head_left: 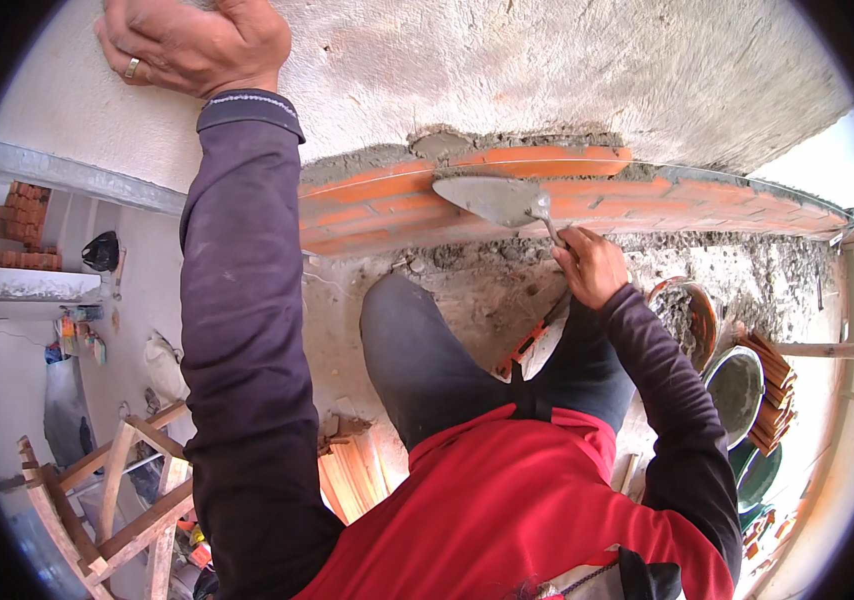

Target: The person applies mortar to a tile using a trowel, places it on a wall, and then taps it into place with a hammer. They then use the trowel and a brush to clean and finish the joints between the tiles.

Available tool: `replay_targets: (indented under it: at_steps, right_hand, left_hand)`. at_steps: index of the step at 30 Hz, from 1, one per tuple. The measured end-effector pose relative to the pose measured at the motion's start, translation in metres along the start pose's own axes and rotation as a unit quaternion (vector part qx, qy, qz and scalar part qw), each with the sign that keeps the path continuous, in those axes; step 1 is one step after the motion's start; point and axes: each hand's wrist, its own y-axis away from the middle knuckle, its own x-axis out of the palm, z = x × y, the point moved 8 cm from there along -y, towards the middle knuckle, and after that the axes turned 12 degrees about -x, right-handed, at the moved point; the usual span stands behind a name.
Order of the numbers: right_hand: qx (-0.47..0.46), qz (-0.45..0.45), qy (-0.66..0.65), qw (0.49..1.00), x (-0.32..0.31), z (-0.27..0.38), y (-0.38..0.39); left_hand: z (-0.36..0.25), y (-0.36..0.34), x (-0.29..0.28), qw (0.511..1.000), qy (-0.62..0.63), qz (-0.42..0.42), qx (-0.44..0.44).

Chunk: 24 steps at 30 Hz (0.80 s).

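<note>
My right hand (595, 266) is closed round the handle of a pointed trowel (487, 199). Its grey, mortar-smeared blade points left, in front of the orange brick wall (387, 232). Just beyond the blade, a long orange brick (557, 160) lies on the top course, with grey mortar (442, 143) along its far side. A thin string runs along the course. At the upper left my left hand (197, 45), with a ring on one finger, is against the rough plastered wall (567, 70). Its fingers are curled; the frame's edge cuts them off, and anything inside them is hidden.
At right stand a mortar-filled bucket (734, 395), an orange-rimmed container (699, 320) and stacked bricks (769, 390). An orange tool (522, 347) lies between my legs. A wooden trestle (132, 500) stands at lower left, below a metal beam (77, 172). Loose mortar litters the wall's foot.
</note>
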Motion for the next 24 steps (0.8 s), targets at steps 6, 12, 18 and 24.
replay_targets:
  at_steps: [6,12,18,24]
  right_hand:
    - [0.014,0.016,-0.013,1.000,0.010,-0.021,-0.015]
    - [0.005,0.039,0.000,0.999,0.006,-0.024,0.003]
    - [0.007,-0.011,0.020,1.000,0.012,-0.022,-0.018]
    - [0.025,0.015,0.038,0.999,-0.003,-0.059,0.012]
  left_hand:
    - [0.020,0.004,0.013,0.998,0.053,0.030,-0.022]
    - [0.015,0.005,0.014,0.992,0.080,0.066,-0.065]
    - [0.013,0.005,0.015,0.994,0.063,0.073,-0.055]
    - [0.014,0.004,0.013,0.995,0.063,0.060,-0.042]
